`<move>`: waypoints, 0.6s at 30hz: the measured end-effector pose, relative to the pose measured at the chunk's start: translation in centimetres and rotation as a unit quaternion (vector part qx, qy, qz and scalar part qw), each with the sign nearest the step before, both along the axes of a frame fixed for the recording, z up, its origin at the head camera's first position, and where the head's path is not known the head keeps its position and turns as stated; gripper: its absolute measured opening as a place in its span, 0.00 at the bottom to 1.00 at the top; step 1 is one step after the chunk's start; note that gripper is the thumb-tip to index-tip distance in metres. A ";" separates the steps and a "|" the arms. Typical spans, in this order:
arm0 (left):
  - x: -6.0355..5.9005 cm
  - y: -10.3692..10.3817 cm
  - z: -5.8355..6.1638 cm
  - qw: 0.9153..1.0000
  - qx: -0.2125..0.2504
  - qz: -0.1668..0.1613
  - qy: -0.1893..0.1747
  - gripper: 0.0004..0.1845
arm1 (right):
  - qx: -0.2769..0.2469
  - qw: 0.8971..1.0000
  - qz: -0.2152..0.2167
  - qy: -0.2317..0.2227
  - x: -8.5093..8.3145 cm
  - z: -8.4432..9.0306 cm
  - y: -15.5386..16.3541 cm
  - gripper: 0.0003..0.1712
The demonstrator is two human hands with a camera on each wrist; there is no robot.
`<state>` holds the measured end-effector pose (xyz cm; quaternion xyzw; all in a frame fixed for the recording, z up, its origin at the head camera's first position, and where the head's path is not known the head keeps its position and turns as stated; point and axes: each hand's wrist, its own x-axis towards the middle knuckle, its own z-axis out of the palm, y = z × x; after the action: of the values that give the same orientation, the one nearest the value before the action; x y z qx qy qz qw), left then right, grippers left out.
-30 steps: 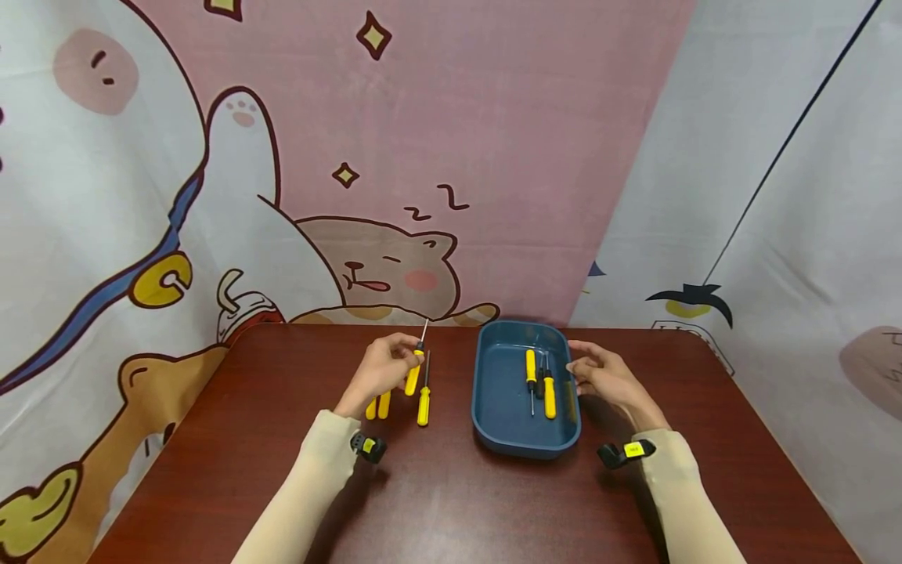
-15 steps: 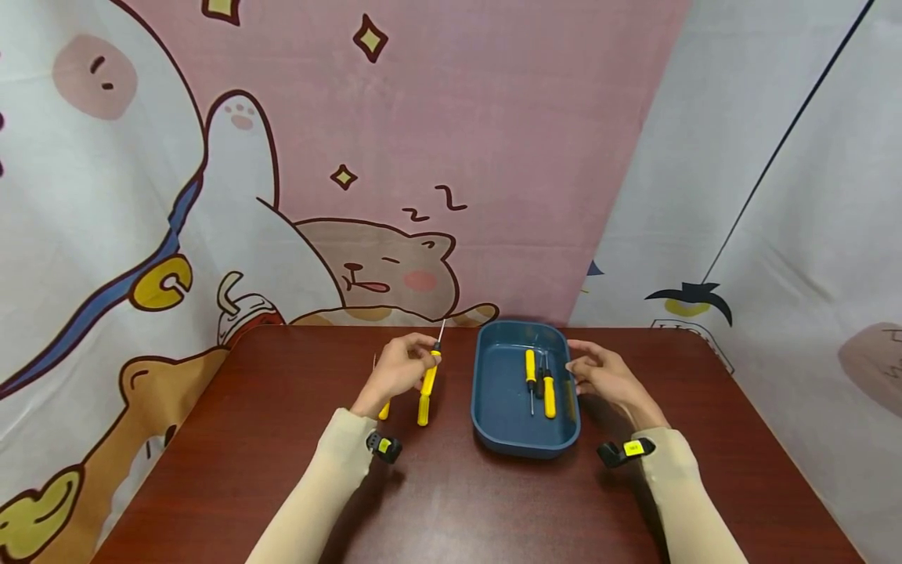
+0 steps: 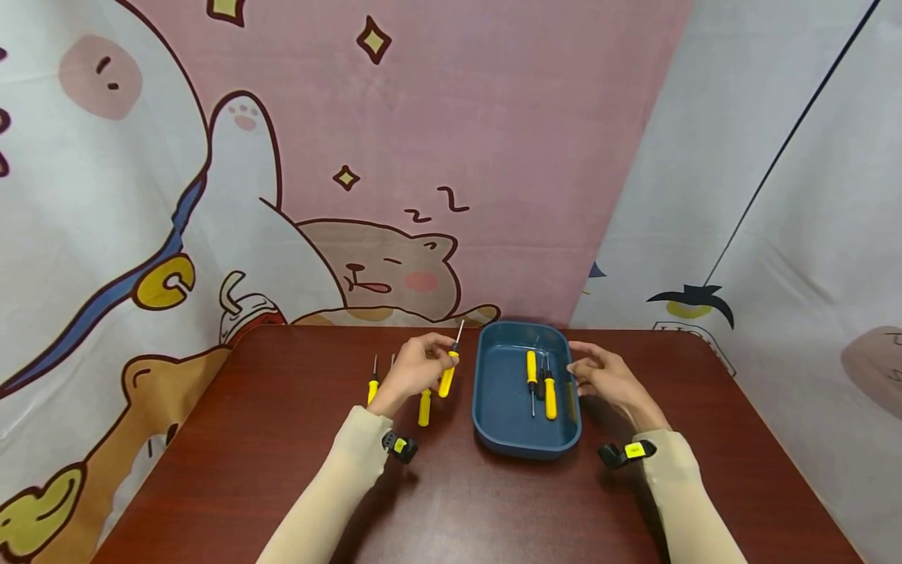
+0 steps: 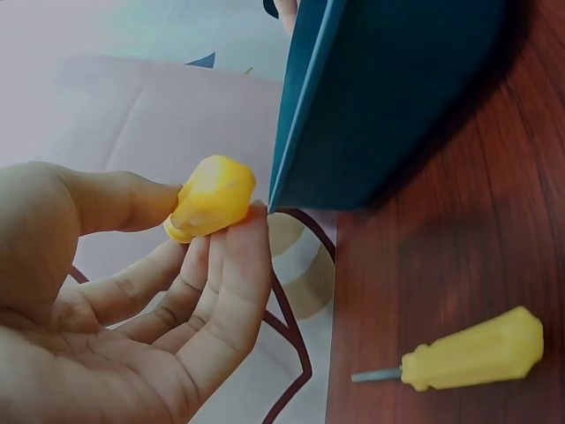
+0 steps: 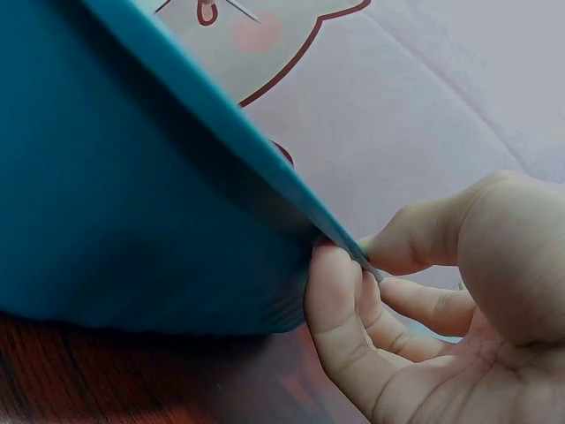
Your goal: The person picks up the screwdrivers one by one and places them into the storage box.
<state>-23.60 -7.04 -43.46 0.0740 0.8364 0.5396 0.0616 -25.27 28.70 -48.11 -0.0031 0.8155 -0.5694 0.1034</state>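
Note:
My left hand (image 3: 417, 368) pinches a screwdriver (image 3: 447, 381) by its yellow handle, shaft pointing up and away, just left of a blue plastic box (image 3: 524, 450). In the left wrist view, thumb and fingertips close on the yellow handle (image 4: 214, 196), seen end-on. My right hand (image 3: 607, 382) grips the box's right rim between thumb and fingers, as the right wrist view shows at the wall (image 5: 177, 203). Inside the box lie two yellow-handled screwdrivers (image 3: 550, 398) with a dark piece between them, hard to make out.
On the brown table (image 3: 451, 501), a yellow screwdriver (image 3: 424, 409) lies below my left hand. Farther left is another screwdriver (image 3: 373, 388), with one more shaft partly hidden by the hand. A cartoon-printed cloth (image 3: 535, 157) hangs behind the table's back edge.
My left hand has moved right with the screwdriver, from above the other screwdrivers to near the box's left side. The right hand and the box have stayed put.

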 end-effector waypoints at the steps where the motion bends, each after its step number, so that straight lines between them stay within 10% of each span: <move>1: 0.0 0.2 0.0 1.000 0.000 -0.003 0.002 0.18 | 0.000 1.000 0.000 0.000 0.0 0.0 0.0 0.34; 18: -0.3 2.7 0.7 1.000 -0.006 -0.024 0.008 0.18 | -0.005 1.000 0.002 0.000 0.0 0.1 0.1 0.34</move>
<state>-23.95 -4.30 -42.76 0.0982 0.8383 0.5320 0.0682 -25.28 28.76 -48.00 -0.0049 0.8128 -0.5731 0.1043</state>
